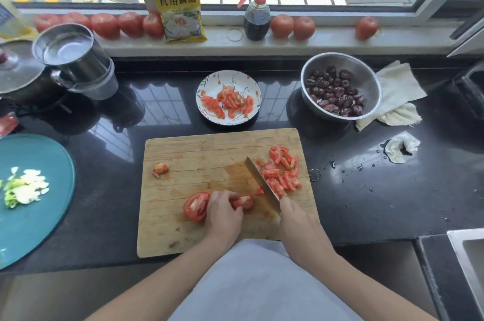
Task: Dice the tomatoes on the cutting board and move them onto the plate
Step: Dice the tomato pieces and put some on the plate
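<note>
Wooden cutting board (199, 163) lies at worktop (366, 203) near edge. L hand (222, 212) grip curled on tomato piece (243, 201), w/ tomato half (197, 206) just beside it. R hand (294, 218) grip closed on knife (262, 182) handle, blade tip-down on board. Cut tomato pieces (282, 171) piled right of blade; one stray piece (160, 168) at board's left. Plate (209, 82) beyond board already holds diced tomato (230, 100).

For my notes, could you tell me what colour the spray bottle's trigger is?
Pinkish red, on the spray bottle; head view.
</note>
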Demonstrator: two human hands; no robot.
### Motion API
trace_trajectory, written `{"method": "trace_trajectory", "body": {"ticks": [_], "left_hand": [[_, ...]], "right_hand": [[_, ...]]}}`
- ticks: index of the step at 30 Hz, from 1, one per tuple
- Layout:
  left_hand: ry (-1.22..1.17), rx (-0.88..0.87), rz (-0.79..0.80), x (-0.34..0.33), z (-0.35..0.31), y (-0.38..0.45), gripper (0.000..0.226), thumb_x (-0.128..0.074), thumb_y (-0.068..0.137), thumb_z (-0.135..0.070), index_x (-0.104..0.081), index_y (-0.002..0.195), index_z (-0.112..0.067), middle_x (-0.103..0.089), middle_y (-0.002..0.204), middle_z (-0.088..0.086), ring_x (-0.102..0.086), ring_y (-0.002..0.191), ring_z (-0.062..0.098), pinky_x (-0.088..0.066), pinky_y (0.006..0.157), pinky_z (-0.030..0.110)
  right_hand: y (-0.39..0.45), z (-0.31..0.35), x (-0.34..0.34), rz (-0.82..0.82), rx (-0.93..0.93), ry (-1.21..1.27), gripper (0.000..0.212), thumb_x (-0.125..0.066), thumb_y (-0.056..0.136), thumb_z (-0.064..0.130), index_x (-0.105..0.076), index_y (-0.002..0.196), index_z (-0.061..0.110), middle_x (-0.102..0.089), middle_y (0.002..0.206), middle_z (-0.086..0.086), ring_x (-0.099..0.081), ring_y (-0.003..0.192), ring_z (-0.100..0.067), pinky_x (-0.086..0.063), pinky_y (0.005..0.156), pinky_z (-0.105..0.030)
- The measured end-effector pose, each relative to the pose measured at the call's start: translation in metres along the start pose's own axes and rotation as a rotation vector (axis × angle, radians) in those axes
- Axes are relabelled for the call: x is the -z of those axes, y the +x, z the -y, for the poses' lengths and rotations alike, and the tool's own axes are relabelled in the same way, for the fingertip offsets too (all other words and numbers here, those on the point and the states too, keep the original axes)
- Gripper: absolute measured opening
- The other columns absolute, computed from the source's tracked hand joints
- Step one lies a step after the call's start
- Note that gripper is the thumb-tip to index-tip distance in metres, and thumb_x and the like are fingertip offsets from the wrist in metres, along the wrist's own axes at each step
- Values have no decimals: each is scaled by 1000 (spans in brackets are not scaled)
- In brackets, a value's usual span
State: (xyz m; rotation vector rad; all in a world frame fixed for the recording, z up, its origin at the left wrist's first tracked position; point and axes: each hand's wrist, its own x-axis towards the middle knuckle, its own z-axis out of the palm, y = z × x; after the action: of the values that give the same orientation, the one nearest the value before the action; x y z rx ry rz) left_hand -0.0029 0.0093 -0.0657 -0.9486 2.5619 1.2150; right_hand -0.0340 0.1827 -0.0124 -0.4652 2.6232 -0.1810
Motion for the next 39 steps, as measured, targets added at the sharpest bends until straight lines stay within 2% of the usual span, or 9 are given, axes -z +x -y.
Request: {"method": "trace_trajectory", "body": {"ticks": [4, 9, 13, 24, 27, 30, 35, 37, 39], "left_hand": [[17, -12, 24, 2, 1, 0, 23, -68, 93, -9, -71, 115, -15, -51, 109, -5, -56, 109, 19, -48, 93, 30], [7, 2, 19, 1, 1, -1, 24, -69, 92, -8, -71, 114, -16, -52, 108, -5, -57, 109, 19, -44, 89, 26], [-18, 5, 25, 0, 0, 1, 29, -70, 91, -10, -67, 120, -16, -55, 111, -4, -57, 112, 18, -42, 91, 24], [-36, 23, 5, -1, 2, 0, 21, -73, 93, -14, -69, 113, -18, -57, 108, -5, -54, 102, 12, -36, 83, 20], [-35, 21, 8, -2, 3, 0, 20, -73, 92, -13, -69, 110, -18, -60, 108, -3, -58, 105, 15, -37, 82, 20], [-26, 6, 16, -1, 4, 0, 19, -72, 91, -12, -69, 109, -18, -59, 106, -3, -58, 105, 17, -39, 82, 23], [-22, -9, 27, -1, 7, 2, 19, -73, 91, -11, -70, 108, -15, -57, 103, -3, -60, 103, 22, -46, 86, 30], [-23, -12, 25, 0, 7, 2, 20, -73, 90, -10, -71, 109, -14, -57, 104, -2, -60, 104, 23, -48, 89, 32], [-23, -9, 38, 0, 8, 2, 20, -73, 90, -10, -71, 109, -15, -59, 106, 0, -60, 105, 22, -48, 92, 33]], "right_hand": [[2, 6, -1, -19, 16, -3, 34, -35, 88, -3, -19, 89, 27, -32, 82, 9, -55, 76, -36, -47, 65, -50], [5, 3, -5, -56, -32, 8, 37, -40, 92, 2, -17, 89, 30, -29, 79, 9, -35, 64, -31, -46, 62, -49], [3, 5, -6, -37, -2, 64, 29, -38, 95, 5, -23, 88, 30, -42, 85, 9, -51, 73, -34, -45, 65, -48], [-6, 5, 1, -48, 16, 142, 29, -36, 98, 11, -20, 83, 29, -39, 80, 8, -46, 71, -34, -40, 62, -44], [-7, 13, -1, -4, 8, 80, 28, -33, 95, 5, -21, 89, 29, -41, 89, 9, -50, 77, -32, -41, 65, -44], [-1, 16, -6, 42, 34, 57, 20, -34, 94, 5, -34, 108, 18, -49, 104, 1, -60, 89, -31, -45, 67, -39], [3, 35, -13, -17, 27, -144, 20, -56, 84, 5, -46, 98, 16, -54, 82, 0, -64, 54, -25, -22, 41, -31], [15, 43, -12, -49, 47, -87, 19, -45, 94, 8, -43, 112, 16, -55, 101, -4, -68, 77, -29, -33, 50, -35], [28, 46, -3, 12, 34, 25, 25, -42, 95, 5, -38, 117, 17, -51, 113, -5, -62, 96, -34, -36, 63, -38]]}}
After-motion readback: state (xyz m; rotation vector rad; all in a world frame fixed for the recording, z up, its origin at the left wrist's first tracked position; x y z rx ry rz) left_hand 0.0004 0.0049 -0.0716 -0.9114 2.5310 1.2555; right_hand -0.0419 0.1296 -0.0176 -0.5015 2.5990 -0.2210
